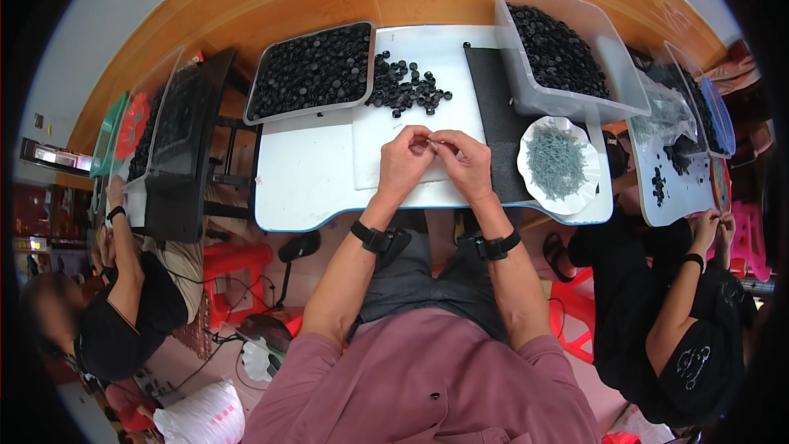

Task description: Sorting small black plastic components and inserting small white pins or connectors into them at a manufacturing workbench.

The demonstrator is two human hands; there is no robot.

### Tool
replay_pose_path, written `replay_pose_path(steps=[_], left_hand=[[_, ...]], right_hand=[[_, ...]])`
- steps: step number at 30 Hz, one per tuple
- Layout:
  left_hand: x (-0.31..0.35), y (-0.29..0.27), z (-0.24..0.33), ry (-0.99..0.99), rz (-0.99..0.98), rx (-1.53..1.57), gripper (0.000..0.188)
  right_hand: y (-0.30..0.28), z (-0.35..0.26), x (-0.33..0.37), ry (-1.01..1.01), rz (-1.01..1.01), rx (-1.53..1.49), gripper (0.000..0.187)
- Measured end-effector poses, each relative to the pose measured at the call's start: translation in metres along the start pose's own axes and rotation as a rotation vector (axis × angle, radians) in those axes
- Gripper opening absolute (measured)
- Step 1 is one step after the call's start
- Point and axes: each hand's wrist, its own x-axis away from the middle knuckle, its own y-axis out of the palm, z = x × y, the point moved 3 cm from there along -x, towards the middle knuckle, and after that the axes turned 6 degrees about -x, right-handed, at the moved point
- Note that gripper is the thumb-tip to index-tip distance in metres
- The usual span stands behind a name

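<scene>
Left hand (403, 166) and right hand (463, 166) meet over the white pad (371, 144), fingertips of both drawn narrow and pinching a small piece (430, 141) between them; its kind cannot be told at this size. Just beyond the hands, on the pad: loose black caps (423, 94), scattered. Beside the right hand, a dark mat (498, 115); farther right, a scalloped white plate (592, 166) heaped with thin grey-green pieces (555, 163). Ahead and left of the left hand, a tray (316, 111) full of black caps; ahead and right, a deeper clear bin (567, 105). All on the counter (304, 166). Risk, judged: a slack pinch could drop the piece among the caps; a rightward elbow or sleeve could tip the plate, which sits near the front edge.
</scene>
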Motion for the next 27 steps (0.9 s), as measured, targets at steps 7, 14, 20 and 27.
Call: replay_pose_path(steps=[7, 14, 20, 27], left_hand=[[-0.002, -0.003, -0.004, -0.033, -0.042, 0.095, 0.022], [-0.003, -0.004, -0.008, -0.073, -0.094, 0.237, 0.023], [-0.001, -0.005, -0.007, 0.033, 0.019, 0.188, 0.019], [0.000, -0.006, -0.008, 0.008, 0.021, 0.174, 0.024]], right_hand=[[0.000, -0.004, -0.001, -0.040, 0.028, 0.068, 0.010], [-0.002, 0.003, 0.000, -0.006, 0.062, 0.053, 0.009], [-0.001, 0.005, 0.001, 0.055, 0.039, 0.074, 0.009], [0.001, 0.008, 0.002, 0.089, -0.009, 0.128, 0.010]])
